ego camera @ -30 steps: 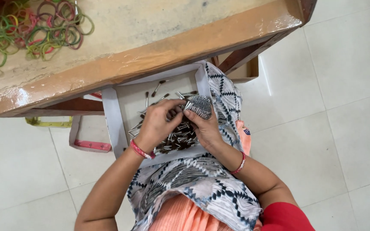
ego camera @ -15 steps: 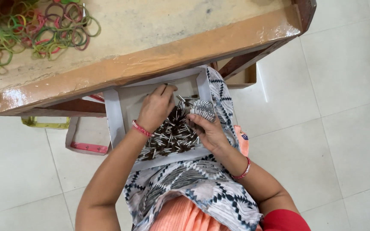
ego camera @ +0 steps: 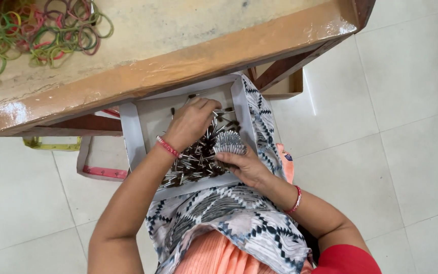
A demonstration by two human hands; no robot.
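Keep your right hand [ego camera: 247,165] clamped on the bundle of sticks [ego camera: 229,142] while your left hand's [ego camera: 191,122] curled fingers pinch loose sticks [ego camera: 191,165] from the far end of the white tray [ego camera: 130,137].

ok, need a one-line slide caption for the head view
Seated person's left hand reaches into a white tray of small dark-tipped sticks on the lap; right hand holds a gathered bundle.

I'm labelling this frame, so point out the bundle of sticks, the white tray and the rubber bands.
Bundle of sticks [ego camera: 229,142], head view, its fanned tips.
White tray [ego camera: 132,139], head view, left rim.
Rubber bands [ego camera: 51,28], head view, middle of pile.
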